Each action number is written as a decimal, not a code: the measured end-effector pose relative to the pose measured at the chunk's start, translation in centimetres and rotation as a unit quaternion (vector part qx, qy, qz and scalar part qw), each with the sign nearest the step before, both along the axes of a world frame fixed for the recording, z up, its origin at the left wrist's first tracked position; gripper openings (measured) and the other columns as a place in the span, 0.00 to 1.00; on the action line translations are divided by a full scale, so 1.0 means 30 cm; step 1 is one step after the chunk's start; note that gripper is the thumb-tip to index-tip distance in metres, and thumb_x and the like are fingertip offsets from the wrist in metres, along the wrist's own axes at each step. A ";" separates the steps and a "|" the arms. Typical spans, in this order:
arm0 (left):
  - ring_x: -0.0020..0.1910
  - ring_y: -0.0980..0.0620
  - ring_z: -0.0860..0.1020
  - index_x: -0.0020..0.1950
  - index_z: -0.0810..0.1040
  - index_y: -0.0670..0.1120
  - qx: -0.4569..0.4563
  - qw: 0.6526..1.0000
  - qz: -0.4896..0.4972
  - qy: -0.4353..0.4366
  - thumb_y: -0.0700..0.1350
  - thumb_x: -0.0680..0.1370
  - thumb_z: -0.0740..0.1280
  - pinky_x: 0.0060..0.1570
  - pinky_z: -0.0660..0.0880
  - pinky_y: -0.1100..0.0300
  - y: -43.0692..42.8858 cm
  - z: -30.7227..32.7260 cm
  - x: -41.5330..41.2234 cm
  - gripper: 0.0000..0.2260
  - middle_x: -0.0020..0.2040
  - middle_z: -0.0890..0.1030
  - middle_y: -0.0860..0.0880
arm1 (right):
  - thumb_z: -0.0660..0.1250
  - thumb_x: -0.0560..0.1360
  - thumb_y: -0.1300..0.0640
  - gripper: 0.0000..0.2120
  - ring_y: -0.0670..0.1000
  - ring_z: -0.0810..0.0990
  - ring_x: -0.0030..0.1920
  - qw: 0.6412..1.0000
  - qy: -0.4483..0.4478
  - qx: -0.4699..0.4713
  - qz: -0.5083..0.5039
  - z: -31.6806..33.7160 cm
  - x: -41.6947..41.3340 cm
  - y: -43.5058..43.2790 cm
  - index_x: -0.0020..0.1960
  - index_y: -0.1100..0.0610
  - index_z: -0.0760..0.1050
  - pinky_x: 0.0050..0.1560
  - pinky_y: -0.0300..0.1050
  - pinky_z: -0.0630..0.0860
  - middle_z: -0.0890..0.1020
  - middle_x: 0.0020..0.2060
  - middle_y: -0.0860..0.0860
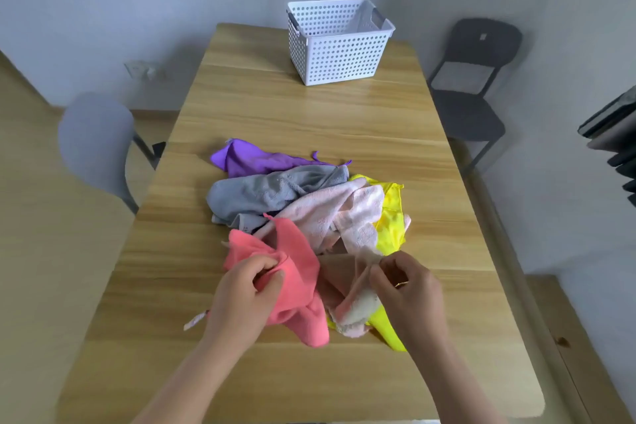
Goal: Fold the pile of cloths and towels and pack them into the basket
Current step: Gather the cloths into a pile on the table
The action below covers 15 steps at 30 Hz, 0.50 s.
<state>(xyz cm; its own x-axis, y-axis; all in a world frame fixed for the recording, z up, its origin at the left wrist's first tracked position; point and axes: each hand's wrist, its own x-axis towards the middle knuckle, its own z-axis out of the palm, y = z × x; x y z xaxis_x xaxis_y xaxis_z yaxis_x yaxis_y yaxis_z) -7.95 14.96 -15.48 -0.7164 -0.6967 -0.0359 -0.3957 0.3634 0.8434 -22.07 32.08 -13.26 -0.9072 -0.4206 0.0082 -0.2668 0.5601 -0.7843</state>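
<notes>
In the left grip (241, 296), curled tight, a bunched fold of the coral cloth (299, 289). In the right grip (406, 293), pinched between thumb and fingertips, a thin edge of the pale pink towel (330, 217).

Seemingly at the very start: teasing single pieces out of the pile, nothing folded, nothing packed. Next, probably: pull the coral cloth free of the tangle, find two corners, spread it flat on the counter (309, 107) near the body before a first fold. Needs care not to drag the neighbours along.

Around the grips, a loose crumpled heap at mid-counter:
- coral nearest
- pale pink draped over the yellow cloth (390, 217)
- grey towel (261, 193) behind
- purple cloth (247, 158) farthest, all overlapping

Well beyond, at the far end of the counter, the white perforated basket (339, 55), upright, with nothing visible inside.
</notes>
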 end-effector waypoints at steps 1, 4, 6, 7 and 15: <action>0.45 0.72 0.75 0.43 0.79 0.54 -0.004 1.000 0.006 -0.005 0.39 0.73 0.70 0.39 0.67 0.78 0.006 -0.030 -0.004 0.09 0.42 0.79 0.65 | 0.70 0.69 0.57 0.09 0.46 0.72 0.32 1.000 0.008 0.004 0.009 -0.034 -0.003 -0.002 0.33 0.53 0.73 0.32 0.37 0.68 0.75 0.29 0.47; 0.46 0.69 0.76 0.46 0.81 0.51 -0.004 1.000 0.013 -0.015 0.41 0.74 0.70 0.41 0.68 0.77 0.013 -0.117 -0.016 0.05 0.43 0.80 0.64 | 0.72 0.68 0.61 0.09 0.50 0.76 0.38 0.999 0.034 0.018 0.023 -0.129 -0.015 -0.004 0.34 0.53 0.73 0.37 0.44 0.73 0.75 0.36 0.47; 0.45 0.66 0.77 0.44 0.80 0.53 -0.008 1.000 0.008 -0.005 0.41 0.74 0.70 0.41 0.69 0.75 0.014 -0.180 -0.028 0.06 0.42 0.81 0.62 | 0.73 0.67 0.62 0.10 0.50 0.76 0.39 0.997 0.063 0.011 0.036 -0.196 -0.027 -0.008 0.34 0.53 0.73 0.39 0.41 0.72 0.75 0.37 0.47; 0.44 0.66 0.77 0.44 0.80 0.53 -0.013 1.000 0.007 0.003 0.41 0.74 0.70 0.41 0.68 0.75 0.014 -0.220 -0.033 0.06 0.41 0.81 0.61 | 0.73 0.67 0.62 0.10 0.49 0.76 0.39 0.996 0.075 0.009 0.043 -0.236 -0.027 -0.012 0.34 0.53 0.74 0.40 0.37 0.71 0.75 0.38 0.47; 0.47 0.66 0.77 0.47 0.79 0.52 -0.072 0.992 0.015 0.105 0.49 0.74 0.70 0.45 0.67 0.77 0.012 -0.474 -0.071 0.04 0.45 0.81 0.61 | 0.68 0.68 0.53 0.04 0.46 0.76 0.43 0.981 0.160 -0.081 0.077 -0.474 -0.016 -0.018 0.37 0.50 0.74 0.44 0.33 0.70 0.75 0.42 0.44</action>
